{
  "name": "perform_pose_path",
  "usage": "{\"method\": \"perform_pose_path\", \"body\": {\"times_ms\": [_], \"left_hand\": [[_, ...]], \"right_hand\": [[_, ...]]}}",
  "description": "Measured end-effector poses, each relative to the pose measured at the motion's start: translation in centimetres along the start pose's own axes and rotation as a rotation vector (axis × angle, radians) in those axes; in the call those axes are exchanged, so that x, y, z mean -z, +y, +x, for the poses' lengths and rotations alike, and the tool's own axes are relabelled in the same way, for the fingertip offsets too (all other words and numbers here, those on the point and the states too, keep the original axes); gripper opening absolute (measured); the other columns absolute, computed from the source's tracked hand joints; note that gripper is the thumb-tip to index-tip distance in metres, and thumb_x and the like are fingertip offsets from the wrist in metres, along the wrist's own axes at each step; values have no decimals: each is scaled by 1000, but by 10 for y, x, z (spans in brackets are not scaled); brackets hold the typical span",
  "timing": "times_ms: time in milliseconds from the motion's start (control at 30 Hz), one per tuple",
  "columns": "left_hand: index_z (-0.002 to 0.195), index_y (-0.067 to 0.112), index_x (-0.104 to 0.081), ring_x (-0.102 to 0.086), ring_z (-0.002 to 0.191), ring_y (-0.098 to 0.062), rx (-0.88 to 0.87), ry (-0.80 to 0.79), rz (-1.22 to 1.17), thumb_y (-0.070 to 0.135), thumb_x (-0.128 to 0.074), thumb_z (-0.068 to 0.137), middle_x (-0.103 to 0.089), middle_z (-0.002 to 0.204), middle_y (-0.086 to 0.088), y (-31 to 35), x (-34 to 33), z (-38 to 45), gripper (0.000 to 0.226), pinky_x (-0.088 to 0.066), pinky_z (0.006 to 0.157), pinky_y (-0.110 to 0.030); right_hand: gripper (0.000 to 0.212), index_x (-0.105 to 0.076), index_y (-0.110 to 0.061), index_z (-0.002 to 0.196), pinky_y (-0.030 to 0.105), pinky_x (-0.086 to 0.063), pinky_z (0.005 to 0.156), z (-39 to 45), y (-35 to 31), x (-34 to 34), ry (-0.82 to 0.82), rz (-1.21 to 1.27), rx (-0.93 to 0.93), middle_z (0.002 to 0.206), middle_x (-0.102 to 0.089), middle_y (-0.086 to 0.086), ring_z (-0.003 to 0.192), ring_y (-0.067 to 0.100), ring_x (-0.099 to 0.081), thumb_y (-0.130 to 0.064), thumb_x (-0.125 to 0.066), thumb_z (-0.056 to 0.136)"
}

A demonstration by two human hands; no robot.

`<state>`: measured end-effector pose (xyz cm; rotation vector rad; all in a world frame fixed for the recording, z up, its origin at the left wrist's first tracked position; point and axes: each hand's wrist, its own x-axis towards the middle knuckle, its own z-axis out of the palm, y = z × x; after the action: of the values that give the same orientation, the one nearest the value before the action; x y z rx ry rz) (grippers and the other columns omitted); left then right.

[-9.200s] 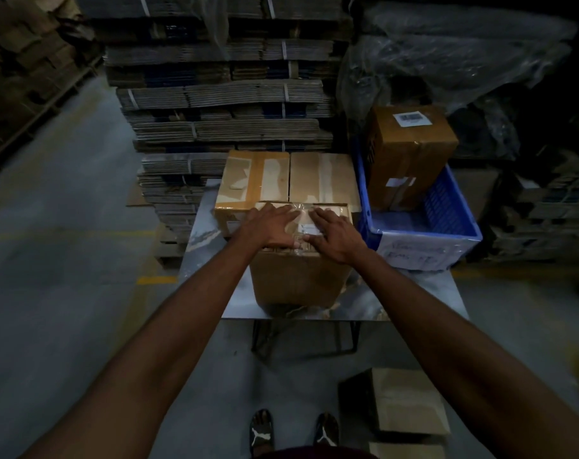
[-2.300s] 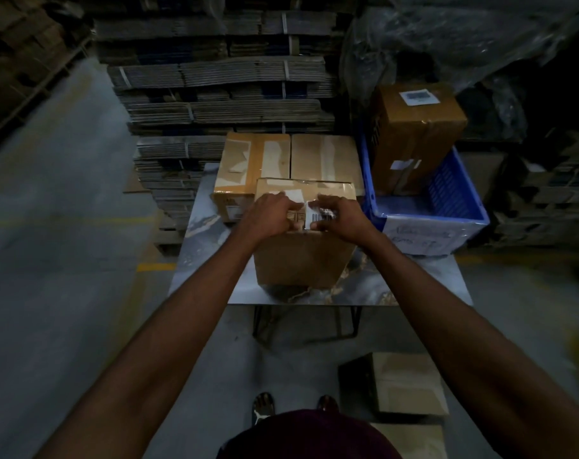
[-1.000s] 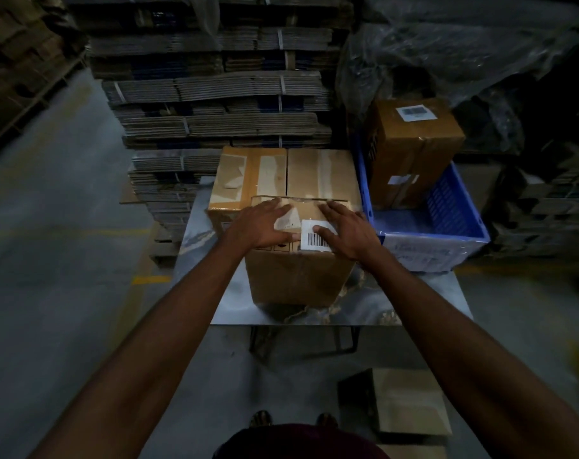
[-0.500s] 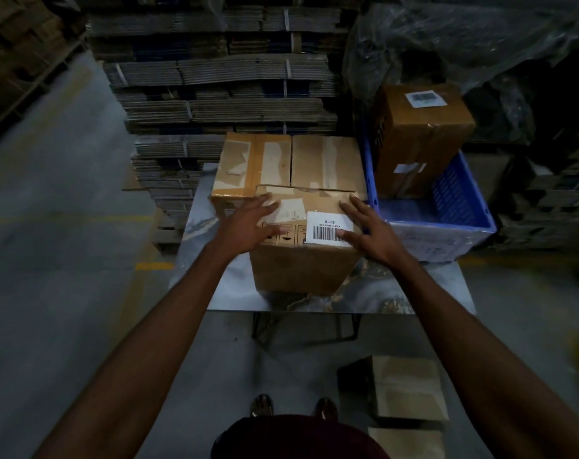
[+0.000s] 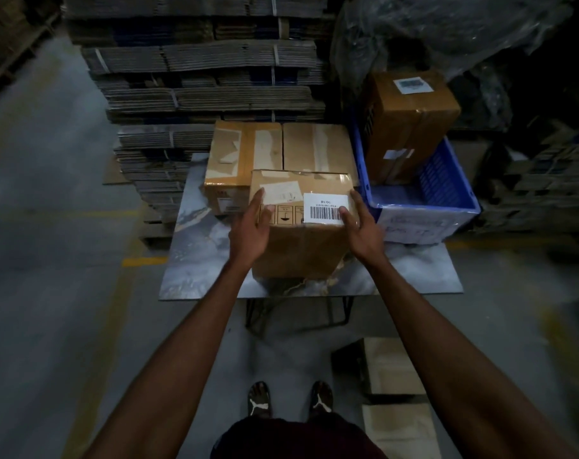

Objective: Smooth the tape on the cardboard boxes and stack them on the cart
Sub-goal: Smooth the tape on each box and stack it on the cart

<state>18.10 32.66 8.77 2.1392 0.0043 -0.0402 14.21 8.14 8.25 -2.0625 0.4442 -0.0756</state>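
head view: both hands (image 5: 251, 231) flank the front box (image 5: 301, 226) on table (image 5: 195, 260).

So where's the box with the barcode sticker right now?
The barcode box sits mid-table, between the left hand and right hand, with the blue crate to its right.

Both arms reaching forward; left hand (image 5: 250, 228) and right hand (image 5: 359, 223) facing each other, fingers extending straight, palms inward.

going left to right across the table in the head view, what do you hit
left hand → barcode label → right hand → blue crate
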Motion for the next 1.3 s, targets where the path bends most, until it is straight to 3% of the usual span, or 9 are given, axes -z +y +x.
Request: {"method": "perform_pose_path", "body": {"times_ms": [133,267,367,467,600,767,867,1133,1300], "left_hand": [[159,38,-10,-44,139,-31,-21,-6,-107,64,-41,98,-40,157,-2,3,4,0,72,-37,112,-58],[153,53,2,-37,143,-36,25,8,-157,75,-63,75,-33,160,-4,3,19,-1,104,-39,110,-62],[155,47,3,-51,133,-27,15,39,-166,41,-78,81,-44,154,-5,-3,22,-7,110,-49,105,-51],[160,32,1,-56,128,-26,62,19,-156,19,-75,87,-50,149,-11,-16,13,-18,106,-50,103,-42],[157,20,-26,-57,124,-24,-2,-25,-121,3,-69,85,-56,140,-6,-41,-4,-34,85,-51,101,-39],[157,22,-23,-48,131,-27,-36,-20,29,17,-64,85,-48,145,-10,-70,-20,-40,83,-46,105,-43],[157,21,-23,-49,130,-29,-8,-14,57,13,-66,89,-48,145,-13,-69,-23,-37,81,-45,103,-40],[160,11,-9,-46,134,-33,-2,-123,119,7,-67,91,-42,151,-19,-80,-23,-34,91,-39,103,-31],[158,14,-23,-49,129,-38,55,-169,130,22,-58,101,-49,141,-23,-99,-35,-46,68,-37,104,-31]], "right_hand": [[102,-15,-52,156,63,-38,112,-15,6,-7,29,176,-63,157,-42,6,139,33,-45,-93,-55,71],[109,-17,-36,161,49,-47,110,-26,-6,-2,13,261,4,156,-44,4,137,25,-49,-48,-85,76],[101,-19,-40,157,54,-46,110,-24,-12,-3,75,174,25,156,-44,2,137,27,-47,-48,-78,76],[93,-22,-36,156,60,-39,112,-24,-1,-9,72,55,27,153,-45,3,138,32,-45,-52,-69,78],[91,-16,-24,160,57,-39,113,-32,19,-23,12,-41,27,155,-42,13,139,36,-43,-32,-73,90],[112,3,-31,161,61,-37,114,-30,63,-44,-49,-88,-3,160,-33,14,142,37,-40,-55,-71,80],[118,4,-25,162,59,-33,117,-38,58,-44,-74,-102,7,161,-31,16,143,40,-37,-44,-80,82],[106,-12,-18,160,55,-38,114,-39,61,-35,-165,-141,-7,153,-43,16,138,36,-44,-33,-83,83],[99,-19,-19,158,59,-43,108,-41,92,-50,-171,-95,-66,146,-50,16,132,35,-51,-56,-70,82]]}}
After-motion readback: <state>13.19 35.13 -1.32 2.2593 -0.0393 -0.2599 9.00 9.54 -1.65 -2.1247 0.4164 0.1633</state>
